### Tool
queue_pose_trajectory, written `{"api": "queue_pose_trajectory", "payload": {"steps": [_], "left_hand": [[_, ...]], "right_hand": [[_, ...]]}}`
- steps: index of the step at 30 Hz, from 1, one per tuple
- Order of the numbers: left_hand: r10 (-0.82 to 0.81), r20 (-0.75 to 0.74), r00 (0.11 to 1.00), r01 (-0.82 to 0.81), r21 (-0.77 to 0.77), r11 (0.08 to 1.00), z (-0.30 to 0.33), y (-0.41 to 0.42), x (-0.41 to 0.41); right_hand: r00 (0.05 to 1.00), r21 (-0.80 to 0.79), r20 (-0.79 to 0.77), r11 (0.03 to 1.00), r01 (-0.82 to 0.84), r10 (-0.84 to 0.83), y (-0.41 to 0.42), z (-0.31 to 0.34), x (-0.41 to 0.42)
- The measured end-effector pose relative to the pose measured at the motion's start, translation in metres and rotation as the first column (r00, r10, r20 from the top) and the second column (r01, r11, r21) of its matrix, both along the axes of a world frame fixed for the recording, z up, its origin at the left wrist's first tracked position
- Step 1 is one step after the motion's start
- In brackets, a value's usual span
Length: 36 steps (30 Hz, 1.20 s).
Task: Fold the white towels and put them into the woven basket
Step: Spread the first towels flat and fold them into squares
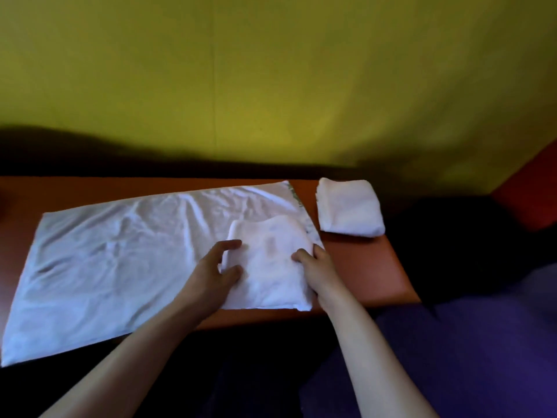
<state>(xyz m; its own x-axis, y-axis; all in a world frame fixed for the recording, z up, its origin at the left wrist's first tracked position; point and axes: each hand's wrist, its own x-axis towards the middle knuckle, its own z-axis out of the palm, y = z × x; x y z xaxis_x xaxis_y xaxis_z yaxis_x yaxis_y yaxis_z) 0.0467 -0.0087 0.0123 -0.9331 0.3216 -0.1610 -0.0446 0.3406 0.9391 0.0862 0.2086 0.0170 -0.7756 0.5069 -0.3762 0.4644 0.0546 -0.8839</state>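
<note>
I had a folded white towel (271, 263) in front of me, lying on the right end of a larger white cloth (120, 260) that was spread flat over the orange tabletop (361, 267). The towel's long axis ran from near to far, tilted a little left at the far end, with its near edge at the near edge of the tabletop. My left hand (215, 273) held its left edge, thumb and fingers (233, 244) curled round the fold. My right hand (316, 267) gripped the right edge, fingertips on top and thumb along the side. The spread cloth lay long from left to right, its left near corner hanging past the tabletop. A second folded towel (349, 208) sat apart at the far right corner, roughly square.
</note>
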Motion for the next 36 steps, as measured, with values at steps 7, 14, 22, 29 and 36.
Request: {"api": "queue_pose_trajectory", "payload": {"steps": [7,14,22,29,36], "left_hand": [[-0.236,-0.126,0.963,0.228,-0.077,0.971,-0.022,0.108,0.02],[-0.487,-0.199,0.85,0.427,-0.281,0.86,-0.045,0.192,0.02],[-0.615,-0.664,0.425,0.082,-0.649,0.757,-0.061,0.224,-0.049],[-0.876,-0.32,0.362,0.229,-0.88,0.416,-0.08,0.26,-0.125],[-0.807,-0.335,0.487,0.259,-0.827,0.5,-0.092,0.279,-0.14]], "right_hand": [[0.984,0.103,-0.045,0.979,0.176,-0.173,0.095,-0.006,0.053],[0.959,0.405,-0.006,0.876,0.26,-0.282,0.171,-0.032,0.066],[0.97,0.854,0.168,0.518,-0.054,-0.176,0.178,-0.073,0.066],[0.892,0.782,0.416,0.43,-0.45,0.177,0.174,-0.092,0.064],[0.9,0.792,0.405,0.431,-0.433,0.16,0.198,-0.094,0.034]]}}
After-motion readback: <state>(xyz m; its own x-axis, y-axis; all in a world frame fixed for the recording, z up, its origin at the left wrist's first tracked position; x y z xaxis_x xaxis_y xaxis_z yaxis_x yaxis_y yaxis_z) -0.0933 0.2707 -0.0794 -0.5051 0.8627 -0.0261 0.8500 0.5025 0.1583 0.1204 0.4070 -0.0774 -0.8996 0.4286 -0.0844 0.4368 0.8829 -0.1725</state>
